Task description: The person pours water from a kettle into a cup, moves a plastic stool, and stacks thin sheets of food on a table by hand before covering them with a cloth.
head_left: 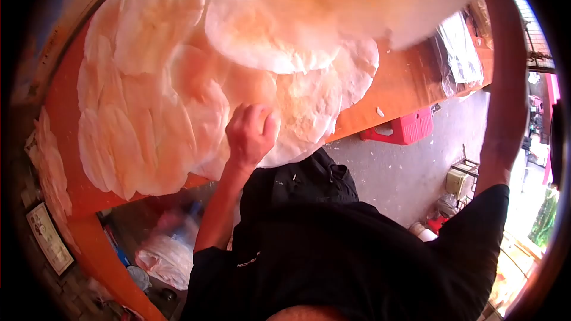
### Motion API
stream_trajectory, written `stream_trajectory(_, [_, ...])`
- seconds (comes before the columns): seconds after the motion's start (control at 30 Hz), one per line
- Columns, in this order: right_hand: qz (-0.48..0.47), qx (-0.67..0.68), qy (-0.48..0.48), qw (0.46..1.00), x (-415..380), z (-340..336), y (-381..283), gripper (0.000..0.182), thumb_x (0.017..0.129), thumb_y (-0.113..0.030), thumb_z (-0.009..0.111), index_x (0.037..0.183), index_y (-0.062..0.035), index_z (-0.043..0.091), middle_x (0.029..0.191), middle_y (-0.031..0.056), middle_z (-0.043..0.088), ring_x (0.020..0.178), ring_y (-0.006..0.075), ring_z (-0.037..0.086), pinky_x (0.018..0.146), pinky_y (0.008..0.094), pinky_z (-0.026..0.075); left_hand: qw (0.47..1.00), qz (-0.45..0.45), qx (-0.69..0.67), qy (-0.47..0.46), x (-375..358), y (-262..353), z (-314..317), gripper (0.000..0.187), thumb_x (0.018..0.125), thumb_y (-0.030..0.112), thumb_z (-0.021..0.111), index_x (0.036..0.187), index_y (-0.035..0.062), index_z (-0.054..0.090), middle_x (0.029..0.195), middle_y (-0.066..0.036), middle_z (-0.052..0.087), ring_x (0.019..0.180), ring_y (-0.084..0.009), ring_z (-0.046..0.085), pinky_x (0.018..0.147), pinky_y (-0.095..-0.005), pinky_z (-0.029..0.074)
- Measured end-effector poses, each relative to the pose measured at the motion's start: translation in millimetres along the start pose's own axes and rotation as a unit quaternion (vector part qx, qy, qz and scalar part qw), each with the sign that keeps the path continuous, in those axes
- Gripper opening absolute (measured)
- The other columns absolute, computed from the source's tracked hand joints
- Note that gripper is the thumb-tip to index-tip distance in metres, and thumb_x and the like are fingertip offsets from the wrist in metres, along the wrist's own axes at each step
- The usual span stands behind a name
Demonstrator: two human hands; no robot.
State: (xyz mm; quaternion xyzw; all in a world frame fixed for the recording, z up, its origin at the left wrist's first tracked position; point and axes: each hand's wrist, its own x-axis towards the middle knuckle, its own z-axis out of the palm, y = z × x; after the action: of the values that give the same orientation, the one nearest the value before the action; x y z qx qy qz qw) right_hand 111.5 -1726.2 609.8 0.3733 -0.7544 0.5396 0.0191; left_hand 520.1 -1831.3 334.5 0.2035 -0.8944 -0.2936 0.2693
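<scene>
Overlapping thin whitish fluffy sheets (148, 101), rounded and ragged at the edges, cover much of the orange table (392, 74). My left hand (253, 134) is curled into a fist over the near edge of these sheets. Its fingertips are hidden, so what it grips, if anything, does not show. Along the right side my right forearm (505, 83) reaches up to the top edge, and the hand itself is outside the view. A large pale sheet (410, 6), smeared by motion, spreads across the top beside that forearm.
A clear plastic packet with white contents (461, 53) lies at the table's right end. A red plastic stool (404, 128) stands on the grey floor below. Under the table at the left is a white bundle (163, 261). A framed paper (49, 238) is at far left.
</scene>
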Motion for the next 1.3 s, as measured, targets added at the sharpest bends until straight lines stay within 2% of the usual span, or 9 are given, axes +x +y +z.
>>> stream_trajectory(0.17, [0.319, 0.181, -0.125, 0.922, -89.7, 38.6, 164.8, 0.027, 0.094, -0.029, 0.062, 0.103, -0.0042, 0.063, 0.079, -0.0002, 0.063, 0.067, 0.0111, 0.06, 0.059, 0.0275, 0.048, 0.998, -0.059, 0.019, 0.004, -58.0, -14.8, -41.0, 0.019, 0.076, 0.007, 0.072, 0.091, 0.0037, 0.061, 0.082, -0.013, 0.061, 0.075, -0.0317, 0.06, 0.063, -0.0404, 0.05])
stream_trajectory(0.2, [0.308, 0.102, -0.237, 0.916, -144.4, 54.7, 74.0, 0.038, 0.094, -0.036, 0.061, 0.112, -0.0023, 0.06, 0.088, 0.0045, 0.066, 0.073, 0.0145, 0.064, 0.064, 0.0291, 0.053, 0.995, -0.087, 0.045, -0.003, -68.7, -15.7, -47.2, 0.019, 0.076, 0.008, 0.072, 0.091, 0.0033, 0.061, 0.083, -0.013, 0.061, 0.076, -0.0325, 0.06, 0.065, -0.0412, 0.05])
stream_trajectory(0.23, [0.352, 0.167, -0.293, 0.873, -188.4, 49.6, 185.2, 0.044, 0.091, -0.04, 0.064, 0.113, -0.0019, 0.059, 0.092, 0.0077, 0.065, 0.076, 0.0156, 0.064, 0.069, 0.0299, 0.055, 0.991, -0.114, 0.072, -0.011, -79.4, -17.0, -52.7, 0.019, 0.077, 0.009, 0.072, 0.092, 0.0029, 0.061, 0.084, -0.014, 0.061, 0.077, -0.0333, 0.06, 0.066, -0.0421, 0.05])
stream_trajectory(0.37, [0.499, 0.067, -0.224, 0.835, -283.6, 121.0, 162.4, 0.064, 0.081, -0.04, 0.077, 0.118, 0.0074, 0.055, 0.084, 0.0101, 0.064, 0.068, 0.0156, 0.062, 0.062, 0.0283, 0.053, 0.972, -0.063, 0.183, -0.132, -111.1, -8.8, -55.2, 0.046, 0.075, 0.018, 0.075, 0.116, 0.0019, 0.058, 0.111, -0.018, 0.057, 0.105, -0.0371, 0.055, 0.091, -0.0467, 0.045])
stream_trajectory(0.57, [0.549, 0.117, -0.265, 0.784, -295.8, 141.7, 130.4, 0.036, 0.081, -0.035, 0.075, 0.097, -0.0037, 0.065, 0.075, -0.0002, 0.061, 0.063, 0.009, 0.056, 0.056, 0.0246, 0.043, 0.958, -0.057, 0.236, -0.155, -123.1, -26.2, -47.8, 0.069, 0.072, 0.019, 0.077, 0.133, 0.0026, 0.051, 0.137, -0.021, 0.046, 0.129, -0.0379, 0.043, 0.104, -0.0519, 0.037])
stream_trajectory(0.77, [0.365, 0.039, -0.177, 0.913, -261.4, 92.4, 29.1, 0.019, 0.079, -0.023, 0.074, 0.076, -0.005, 0.069, 0.064, -0.0033, 0.058, 0.058, 0.0074, 0.053, 0.054, 0.0246, 0.039, 0.97, 0.008, 0.219, -0.104, -134.1, -39.5, -52.2, 0.063, 0.071, 0.005, 0.064, 0.133, 0.0003, 0.051, 0.136, -0.021, 0.048, 0.127, -0.0401, 0.046, 0.103, -0.0526, 0.039])
stream_trajectory(0.97, [0.318, -0.042, -0.06, 0.945, -176.8, -41.4, -10.1, 0.03, 0.077, -0.012, 0.075, 0.105, -0.0044, 0.066, 0.096, 0.0057, 0.068, 0.086, 0.0172, 0.064, 0.08, 0.03, 0.052, 0.982, 0.025, 0.186, -0.01, -122.2, -44.0, -74.4, 0.046, 0.07, -0.006, 0.052, 0.115, -0.0042, 0.062, 0.116, -0.02, 0.063, 0.109, -0.0385, 0.061, 0.092, -0.0468, 0.05])
stream_trajectory(1.1, [0.181, -0.143, -0.027, 0.973, -134.1, -4.8, -76.4, 0.049, 0.081, -0.039, 0.072, 0.116, -0.0047, 0.064, 0.104, 0.0096, 0.066, 0.093, 0.0219, 0.064, 0.088, 0.0319, 0.05, 0.979, 0.067, 0.191, -0.005, -88.1, -30.2, -121.2, 0.038, 0.074, -0.009, 0.052, 0.109, -0.0031, 0.065, 0.103, -0.018, 0.068, 0.093, -0.0349, 0.067, 0.082, -0.0422, 0.054])
stream_trajectory(1.3, [-0.097, 0.061, 0.003, 0.993, -97.5, 22.9, -103.6, 0.026, 0.091, -0.02, 0.06, 0.11, -0.0043, 0.069, 0.099, 0.0063, 0.068, 0.096, 0.0162, 0.063, 0.086, 0.0257, 0.048, 0.957, 0.139, 0.254, -0.03, -52.1, -5.5, -175.8, 0.033, 0.076, -0.011, 0.055, 0.107, -0.004, 0.065, 0.096, -0.018, 0.07, 0.081, -0.033, 0.069, 0.071, -0.0398, 0.055])
